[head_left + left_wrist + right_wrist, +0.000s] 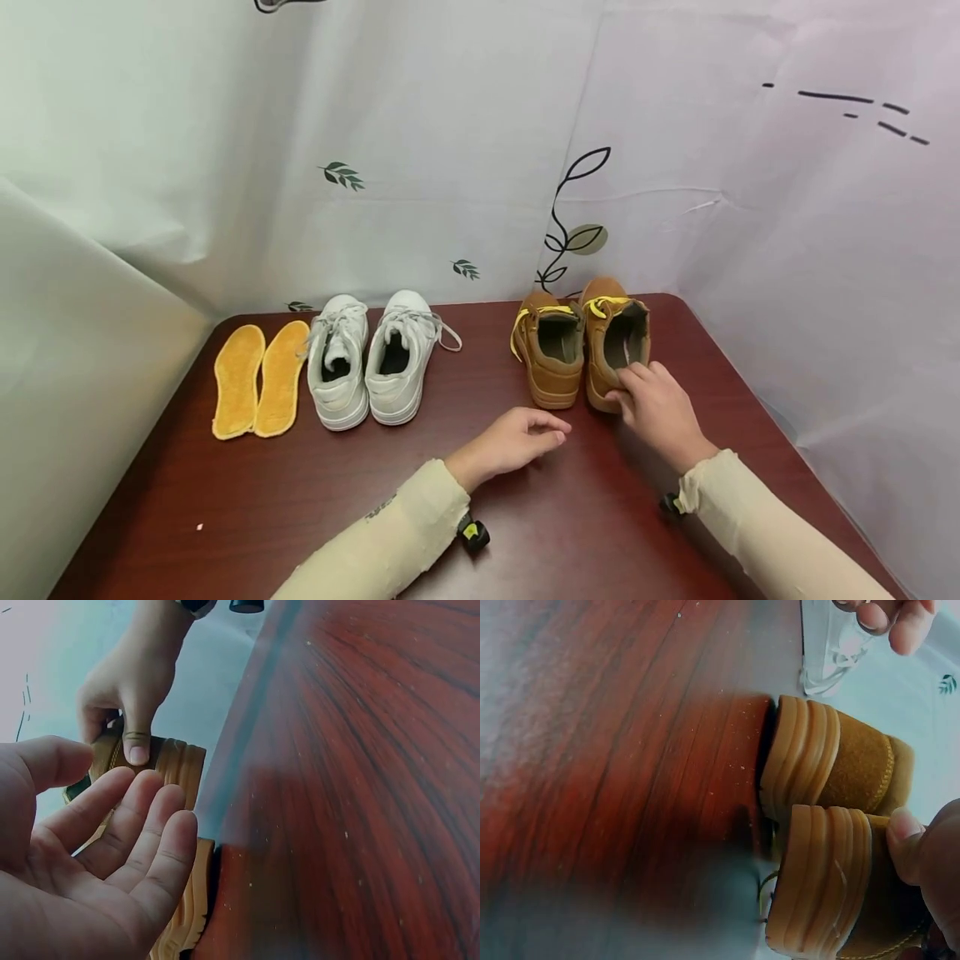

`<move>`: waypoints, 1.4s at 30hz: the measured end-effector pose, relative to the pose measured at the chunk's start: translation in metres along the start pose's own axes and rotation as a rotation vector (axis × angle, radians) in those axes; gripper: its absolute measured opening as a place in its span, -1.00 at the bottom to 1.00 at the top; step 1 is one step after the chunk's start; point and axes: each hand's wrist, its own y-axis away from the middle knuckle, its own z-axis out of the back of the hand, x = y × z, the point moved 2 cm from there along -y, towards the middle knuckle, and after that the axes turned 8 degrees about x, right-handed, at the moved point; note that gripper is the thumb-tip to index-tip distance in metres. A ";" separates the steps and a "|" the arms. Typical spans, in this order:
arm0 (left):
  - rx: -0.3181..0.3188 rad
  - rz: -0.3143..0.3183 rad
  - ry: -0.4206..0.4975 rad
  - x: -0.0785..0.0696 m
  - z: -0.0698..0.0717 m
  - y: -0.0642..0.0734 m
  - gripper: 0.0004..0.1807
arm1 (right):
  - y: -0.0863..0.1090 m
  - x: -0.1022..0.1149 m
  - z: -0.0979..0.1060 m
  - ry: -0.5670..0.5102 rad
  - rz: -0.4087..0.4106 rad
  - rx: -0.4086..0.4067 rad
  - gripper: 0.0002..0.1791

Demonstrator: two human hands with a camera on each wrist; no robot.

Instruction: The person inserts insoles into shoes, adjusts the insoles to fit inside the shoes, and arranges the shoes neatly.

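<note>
Facing away, heel (829, 881) seemingly pinched in right-hand fingers (637, 377): rightmost brown shoe (597, 348).

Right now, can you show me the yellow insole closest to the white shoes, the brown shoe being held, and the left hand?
Yellow insole (280, 379): head view, on its fuzzy middle.
Held brown shoe (831, 885): right wrist view, on the sole at the heel.
Left hand (513, 442): head view, on its back.

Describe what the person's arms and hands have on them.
The left hand and right hand are ungloved. The left cream fabric sleeve bears a small dark print; the right cream fabric sleeve looks plain. Beside each sits a small black device with a yellow-green patch.
</note>
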 end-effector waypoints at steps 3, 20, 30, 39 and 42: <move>0.000 -0.006 -0.014 0.001 0.000 0.000 -0.71 | -0.003 0.000 -0.003 -0.006 -0.020 0.043 -0.73; 0.078 0.044 0.048 0.019 0.012 0.014 -0.69 | -0.018 0.001 -0.018 0.012 -0.116 0.243 -0.72; 0.039 0.072 0.057 0.031 0.023 0.021 -0.71 | -0.026 0.006 -0.016 0.061 -0.186 0.367 -0.68; 0.034 0.062 0.052 0.037 0.035 0.032 -0.72 | -0.023 0.008 -0.017 0.031 -0.219 0.364 -0.51; 0.012 0.038 -0.012 0.036 0.047 0.035 -0.73 | -0.025 0.009 -0.017 0.028 -0.228 0.358 -0.47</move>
